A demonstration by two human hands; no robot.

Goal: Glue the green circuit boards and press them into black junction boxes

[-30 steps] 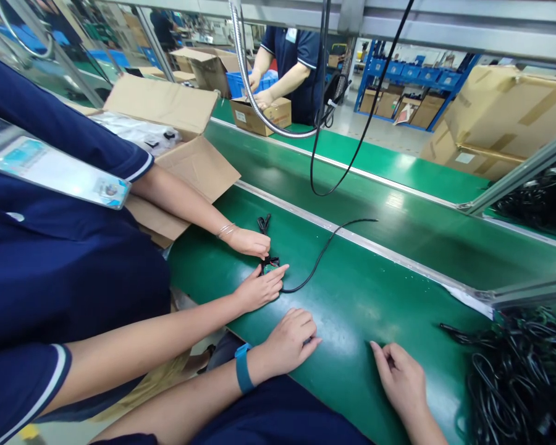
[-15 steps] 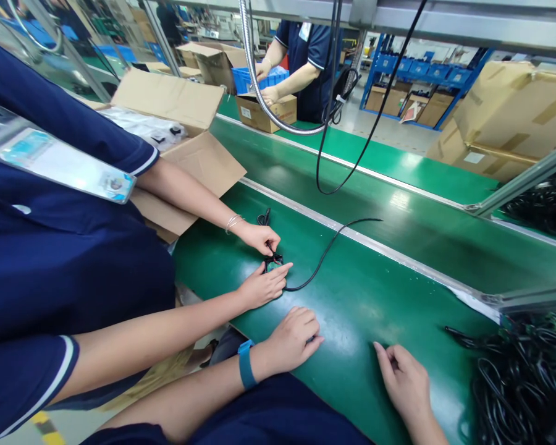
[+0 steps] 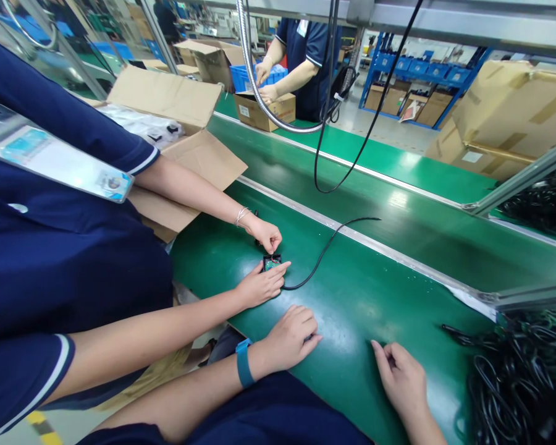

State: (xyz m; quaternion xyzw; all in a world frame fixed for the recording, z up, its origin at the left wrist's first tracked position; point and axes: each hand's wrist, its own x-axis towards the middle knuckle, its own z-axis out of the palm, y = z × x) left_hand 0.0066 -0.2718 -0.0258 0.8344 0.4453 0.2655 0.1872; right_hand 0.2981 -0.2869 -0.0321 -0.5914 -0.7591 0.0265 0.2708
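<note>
My left hand (image 3: 288, 340), a blue band on its wrist, rests on the near edge of the green work surface (image 3: 352, 296). Its fingers are curled, and a small dark bit shows between thumb and fingers, too hidden to name. My right hand (image 3: 402, 378) lies curled on the surface further right, with nothing visible in it. Beyond my left hand, a co-worker's two hands are at a small black housing with a green circuit board (image 3: 272, 264). One hand steadies it while the other pinches at its top edge. A black cable (image 3: 323, 252) curves from beside the housing towards the metal rail.
A heap of black cables (image 3: 521, 383) lies at the right. An open cardboard box (image 3: 204, 157) stands at the left beside the co-worker. A metal hose (image 3: 254, 80) and black cables hang overhead. Across the line, another person handles a small carton (image 3: 264, 112).
The co-worker's upper hand has shifted slightly, and the housing's green board shows more plainly. My own hands have kept their pose.
</note>
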